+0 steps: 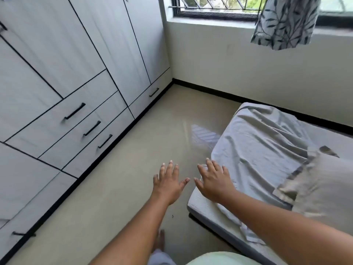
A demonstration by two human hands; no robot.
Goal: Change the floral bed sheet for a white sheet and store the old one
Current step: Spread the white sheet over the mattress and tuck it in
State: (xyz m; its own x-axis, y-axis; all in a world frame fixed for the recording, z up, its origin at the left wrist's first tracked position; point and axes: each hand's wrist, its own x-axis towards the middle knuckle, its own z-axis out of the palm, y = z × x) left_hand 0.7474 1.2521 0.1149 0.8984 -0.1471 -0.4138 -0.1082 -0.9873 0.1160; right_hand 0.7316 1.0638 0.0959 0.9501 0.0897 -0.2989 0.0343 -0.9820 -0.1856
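Left hand (168, 181) above floor (133, 159), right hand (214, 181) above mattress (197, 204) edge.

The pale wrinkled cloth sheet (263, 150) looks soft and matt, like the leaf-print cloth curtain (284, 22). The smooth beige floor (152, 146) is shiny and shows window light. The tall pale grey cupboard (57, 54) has faint wood grain and matt black bar handles (74, 111).

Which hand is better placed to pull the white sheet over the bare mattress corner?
The right hand, probably: it is open above the edge of the white sheet, beside the bare mattress corner. The left hand is open over the floor.
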